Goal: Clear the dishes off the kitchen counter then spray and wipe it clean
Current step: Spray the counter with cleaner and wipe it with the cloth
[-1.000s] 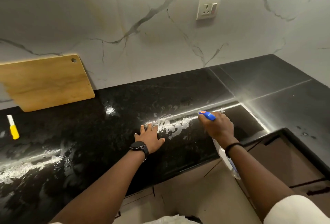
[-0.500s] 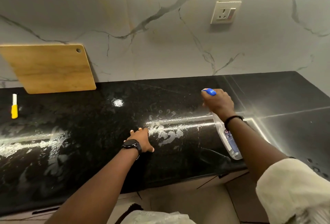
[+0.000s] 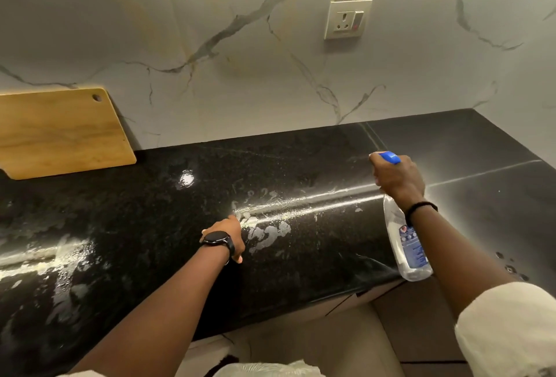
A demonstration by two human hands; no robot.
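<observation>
Spraying step. Right hand (image 3: pixel 397 178) wrapped round spray bottle (image 3: pixel 406 244), over tabletop (image 3: pixel 301 160), well right of cutting board (image 3: pixel 60 133). Left hand (image 3: pixel 233 235) rests nearer the board; finger curl unclear. Next, likely: cloth needed, wipe.

This is looking like a home kitchen. A long black speckled stone counter (image 3: pixel 301 256) is running along a wall (image 3: pixel 210 16) clad in pale marble-look panels with grey veins. A wooden cutting board (image 3: pixel 60 133) with a hanging hole is leaning against that wall, its lower edge standing on the counter. A socket (image 3: pixel 346 19) with a switch is sitting on the wall above. Brown cupboard fronts (image 3: pixel 415 316) are showing below the counter's front edge, and a clear spray bottle (image 3: pixel 406 244) with a blue top is being held over it.
</observation>
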